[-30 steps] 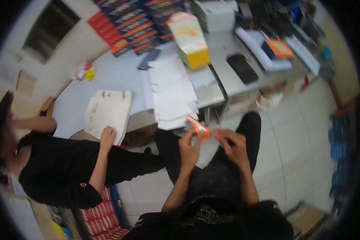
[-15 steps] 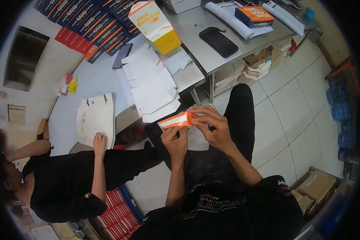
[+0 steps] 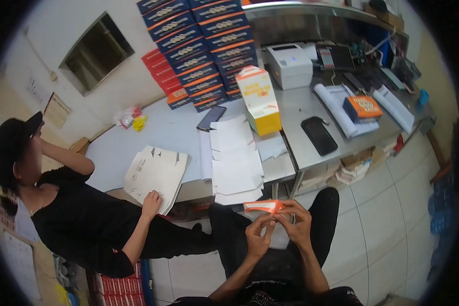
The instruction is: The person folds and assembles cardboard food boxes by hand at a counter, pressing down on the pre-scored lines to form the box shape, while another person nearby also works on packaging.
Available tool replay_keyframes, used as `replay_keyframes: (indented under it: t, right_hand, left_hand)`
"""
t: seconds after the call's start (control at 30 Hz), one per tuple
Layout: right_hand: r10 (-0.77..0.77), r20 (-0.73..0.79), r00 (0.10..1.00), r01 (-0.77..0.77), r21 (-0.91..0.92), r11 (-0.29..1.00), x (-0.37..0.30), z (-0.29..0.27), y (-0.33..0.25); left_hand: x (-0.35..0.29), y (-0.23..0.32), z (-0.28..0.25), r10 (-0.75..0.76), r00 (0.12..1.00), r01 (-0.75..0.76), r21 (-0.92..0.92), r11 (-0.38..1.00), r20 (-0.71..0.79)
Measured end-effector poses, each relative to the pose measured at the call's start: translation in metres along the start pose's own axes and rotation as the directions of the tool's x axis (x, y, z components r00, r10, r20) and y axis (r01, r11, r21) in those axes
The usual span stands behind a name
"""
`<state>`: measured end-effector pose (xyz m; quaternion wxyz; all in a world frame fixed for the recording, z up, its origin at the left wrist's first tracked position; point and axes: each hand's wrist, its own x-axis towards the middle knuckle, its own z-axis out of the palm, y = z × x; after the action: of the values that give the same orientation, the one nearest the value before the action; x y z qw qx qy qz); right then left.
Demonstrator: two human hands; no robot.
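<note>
Over my lap is a paper carton (image 3: 262, 206) with an orange rim and a white zigzag edge; its lower body is mostly hidden by my hands. My left hand (image 3: 258, 237) is closed, pinching the carton near its right corner. Beside it, my right hand (image 3: 297, 222) has its fingers bent around that same corner, fingertips pressed on the orange edge. A stack of flat white carton blanks (image 3: 234, 163) lies on the table just beyond my knees. Behind the blanks stands a folded white, yellow and orange carton (image 3: 260, 102).
At left, a person in black (image 3: 92, 214) rests a hand on a stack of printed blanks (image 3: 155, 173). Dark boxes (image 3: 194, 51) are piled at the back. A phone (image 3: 319, 135), rolled paper (image 3: 336, 112), an orange box (image 3: 362, 109) and a printer (image 3: 289, 66) occupy the steel table.
The view has tilted up, showing more of the tables. My left hand has shifted along the carton's edge toward the right corner, close to my right hand.
</note>
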<state>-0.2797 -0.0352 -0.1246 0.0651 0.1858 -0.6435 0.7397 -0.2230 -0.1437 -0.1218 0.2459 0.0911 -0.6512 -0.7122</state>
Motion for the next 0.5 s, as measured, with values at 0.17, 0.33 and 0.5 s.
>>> replay_keyframes:
  t: [0.17, 0.33, 0.5]
  right_hand:
    - [0.159, -0.234, 0.959, -0.157, 0.026, 0.987, -0.002, -0.023, 0.022]
    - [0.331, 0.034, 0.943, -0.328, -0.070, 0.942, -0.010, -0.018, 0.011]
    - [0.330, 0.018, 0.944, -0.309, -0.300, 0.902, -0.002, -0.012, -0.004]
  left_hand:
    - [0.027, 0.011, -0.037, 0.192, 0.977, -0.213, 0.563, 0.798, 0.098]
    - [0.031, -0.023, -0.038, -0.144, 0.945, 0.122, 0.093, 0.988, 0.293]
    - [0.014, -0.041, -0.028, 0.150, 0.959, -0.215, 0.270, 0.939, 0.240]
